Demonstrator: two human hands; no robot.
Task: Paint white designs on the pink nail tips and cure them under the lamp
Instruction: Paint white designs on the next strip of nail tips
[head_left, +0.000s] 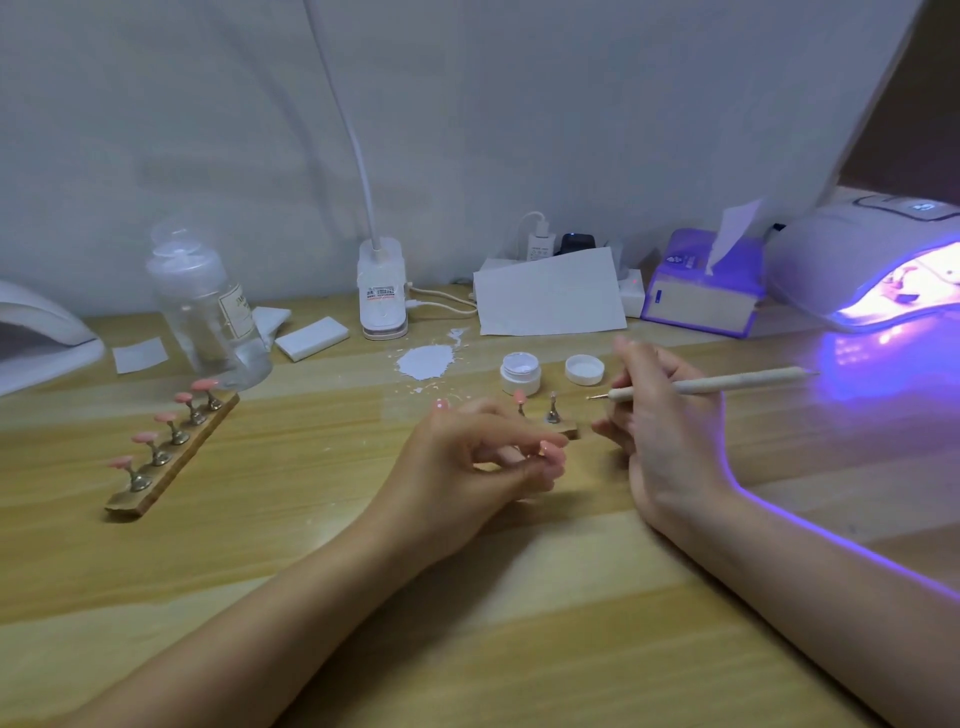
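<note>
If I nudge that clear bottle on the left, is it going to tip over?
Probably tippy: the clear bottle is tall, narrow and already looks tilted. It seems nearly empty, so likely light. Smooth plastic may slip in a grip.

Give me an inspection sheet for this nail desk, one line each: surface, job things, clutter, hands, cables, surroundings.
Surface: wooden desk, white paint smear near the back.
Job's things: stand with five pink tips at left; second stand partly behind the hands; open jar, its lid beside it; lit curing lamp at right.
Clutter: clear bottle, white pads, paper sheet, tissue box.
Grippers: left hand pinches a pink tip; right hand holds a dotting pen.
Cables: white lead from the clip lamp; charger plugged in behind.
Surroundings: pale cloth backdrop.
</note>
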